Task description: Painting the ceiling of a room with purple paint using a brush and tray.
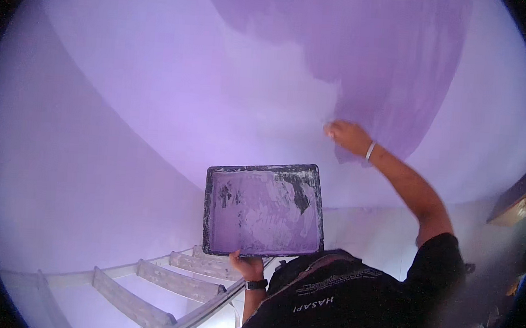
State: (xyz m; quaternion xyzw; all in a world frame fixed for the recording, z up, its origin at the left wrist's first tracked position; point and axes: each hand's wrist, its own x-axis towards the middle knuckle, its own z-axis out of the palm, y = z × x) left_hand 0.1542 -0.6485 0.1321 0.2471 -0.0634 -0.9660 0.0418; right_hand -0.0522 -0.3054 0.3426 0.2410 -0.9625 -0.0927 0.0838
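Note:
My left hand [247, 265] supports a black rectangular paint tray [209, 209] from below, its thumb on the near rim. Lilac paint coats the tray's inside, with bare dark patches and whitish streaks. Up and to the right, my right hand [348, 137] is closed against the wall; whatever it grips is too small and blurred to make out. Beside that hand, a darker purple painted area [391, 75] with ragged edges spreads upward over the paler wall [274, 85]. A dark watch is on my left wrist, a white band on my right.
A ladder with broad worn rungs [178, 280] lies along the lower left, close to my left forearm. Another wall face [73, 169] meets the painted one at a corner on the left. Near the right edge is a blurred light-brown object [510, 209].

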